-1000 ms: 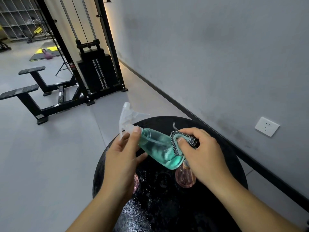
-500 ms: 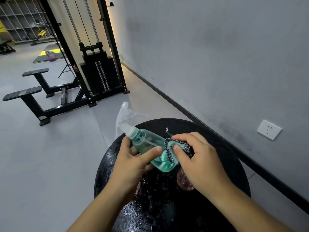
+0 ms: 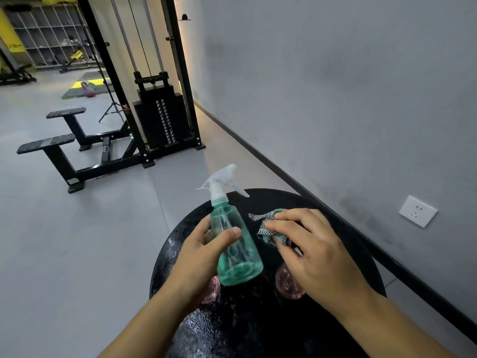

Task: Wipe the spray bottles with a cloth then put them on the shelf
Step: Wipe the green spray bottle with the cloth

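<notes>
My left hand [image 3: 200,257] grips a teal see-through spray bottle [image 3: 233,244] with a white trigger head, holding it nearly upright above a round black table [image 3: 343,244]. My right hand [image 3: 309,251] holds a bunched teal cloth with a checked edge [image 3: 268,226] just to the right of the bottle, a small gap apart from it. Two pink bottles stand on the table, largely hidden: one [image 3: 210,293] behind my left hand, one [image 3: 286,285] under my right hand.
The table top is wet and shiny. A grey wall with a white socket [image 3: 417,211] runs along the right. A black cable weight machine [image 3: 157,117] and a low bench frame [image 3: 64,151] stand on the grey floor to the left. Cubby shelving [image 3: 54,34] is far back left.
The bottle has swung from lying tilted to nearly upright in my left hand. My right hand has taken the cloth off the bottle and moved it to the right.
</notes>
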{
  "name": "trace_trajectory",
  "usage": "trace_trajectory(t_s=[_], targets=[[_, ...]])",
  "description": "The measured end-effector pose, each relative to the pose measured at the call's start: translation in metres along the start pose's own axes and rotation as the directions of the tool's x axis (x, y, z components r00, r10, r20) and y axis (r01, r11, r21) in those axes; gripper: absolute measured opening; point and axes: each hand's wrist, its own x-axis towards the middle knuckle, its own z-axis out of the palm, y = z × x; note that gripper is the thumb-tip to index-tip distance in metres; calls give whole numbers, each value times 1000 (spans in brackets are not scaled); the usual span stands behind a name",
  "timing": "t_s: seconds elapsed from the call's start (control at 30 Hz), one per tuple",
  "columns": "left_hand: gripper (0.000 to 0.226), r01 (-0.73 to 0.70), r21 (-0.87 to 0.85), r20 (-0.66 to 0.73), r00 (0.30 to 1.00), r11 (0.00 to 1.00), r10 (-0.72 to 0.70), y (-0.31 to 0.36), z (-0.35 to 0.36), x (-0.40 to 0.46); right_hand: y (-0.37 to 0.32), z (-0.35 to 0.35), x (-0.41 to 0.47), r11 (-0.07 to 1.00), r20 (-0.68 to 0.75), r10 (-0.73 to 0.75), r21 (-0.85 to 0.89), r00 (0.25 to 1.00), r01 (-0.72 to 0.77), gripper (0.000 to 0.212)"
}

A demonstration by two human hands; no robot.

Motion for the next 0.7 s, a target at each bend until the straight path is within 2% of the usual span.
trace_trajectory(t_s=[0.1,0.27,0.47,0.7], targets=[[26,46,38,-13,999,998,-46,0,-3,-3,-2,-5,2,1000,-45,25,3,999,-25,42],[17,135,139,65,987,981,-145,2,-4,-13,-2,-6,3,999,-69,39,33,997,-37,40],[62,139,82,217,964,987,-154,-2,-13,-18,1,-1,5,995,-90,63,78,994,-56,40],[79,62,174,255,961,983,-106,5,-13,-21,1,-4,12,996,-143,81,44,986,-76,32]])
